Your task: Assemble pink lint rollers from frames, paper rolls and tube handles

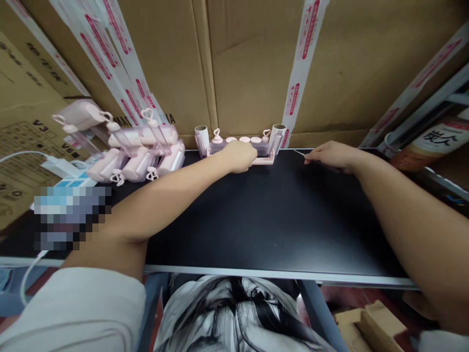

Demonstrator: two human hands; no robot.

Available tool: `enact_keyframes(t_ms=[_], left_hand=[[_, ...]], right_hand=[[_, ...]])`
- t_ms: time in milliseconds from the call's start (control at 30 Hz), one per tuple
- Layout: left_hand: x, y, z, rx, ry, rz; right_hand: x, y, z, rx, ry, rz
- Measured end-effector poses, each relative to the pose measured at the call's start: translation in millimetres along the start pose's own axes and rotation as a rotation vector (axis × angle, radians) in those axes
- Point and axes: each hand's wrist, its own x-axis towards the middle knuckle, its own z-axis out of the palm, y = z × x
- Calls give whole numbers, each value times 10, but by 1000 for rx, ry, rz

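Observation:
At the back of the black tabletop stands a pink plastic holder (264,161) with a clear front, heart-shaped loops on top and a white tube (278,128) at its right end. A second white tube (201,129) rises at its left end. My left hand (241,155) is curled closed over the holder's front bar; its fingertips are mostly hidden. To the right, apart from the holder, my right hand (331,154) pinches a thin white strip (299,153) between thumb and finger, pointing left.
Several pink plastic pieces with heart loops (141,151) are stacked at the back left. Beside them lie a white plug with a cable (60,166) and a blurred-out patch. Tall taped cardboard (249,63) walls the back. A labelled bottle (434,144) lies tilted at the right.

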Motion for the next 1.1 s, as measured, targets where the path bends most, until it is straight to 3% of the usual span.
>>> enact_keyframes(t_ms=[100,333,433,533,667,767,1100], left_hand=[[45,27,-34,20,-25,-32],[235,37,42,-12,-3,-40],[303,38,77,-38,23,-43],[343,34,93,-52,38,-45],[364,34,96,-57,36,-44],[376,52,99,-67,40,-29],[505,55,128,-62,41,-45]], right_hand=[[40,-23,87,-76,-9,89],[203,62,132,-405,176,34],[170,-22,176,-323,360,-117],[118,-259,307,-124,485,-265],[135,-540,559,42,484,-294],[185,-565,677,47,459,-293],[191,-461,661,-23,476,-296]])
